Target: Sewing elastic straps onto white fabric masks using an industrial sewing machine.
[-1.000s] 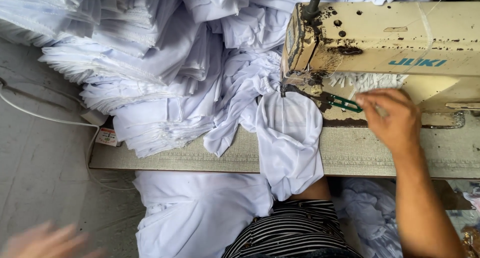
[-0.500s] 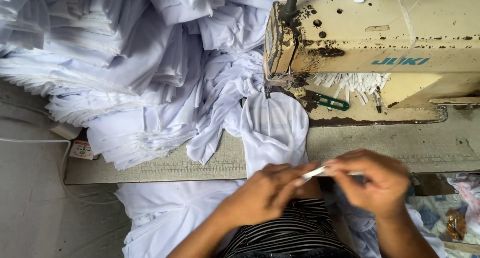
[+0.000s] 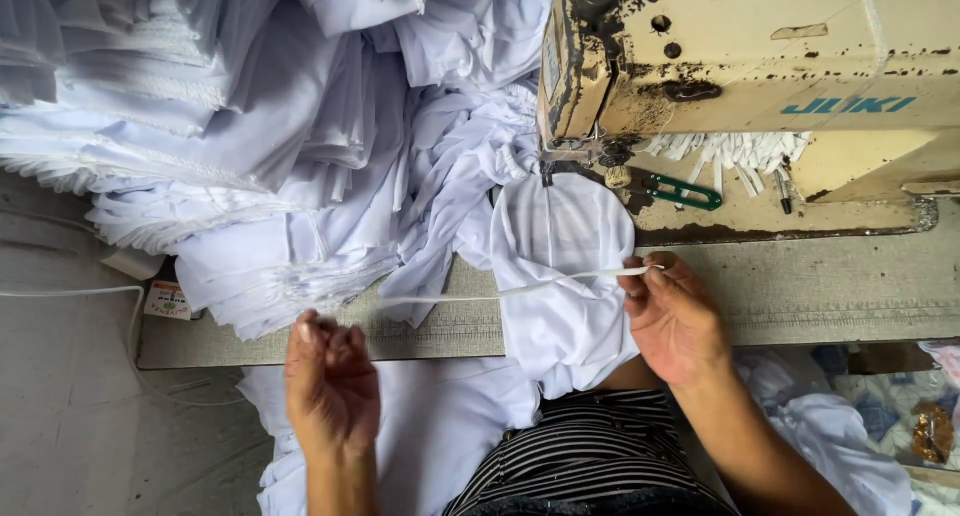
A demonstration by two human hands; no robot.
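Now the thin white strip [image 3: 470,296] runs taut and flat across the table [image 3: 820,286], pinched at its nine o'clock end by the left hand [image 3: 330,381] and at three o'clock by the right hand [image 3: 672,321], crossing white cloth [image 3: 560,276].

small white-red label [image 3: 167,300] at table's left edge

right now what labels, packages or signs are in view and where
Small card label: left table edge beside the white fabric pile; rectangular, white with red marks.
Maker's lettering: sewing machine side, upper right; teal on cream.
Crinkly packet: bottom right, orange-brown, blurred.
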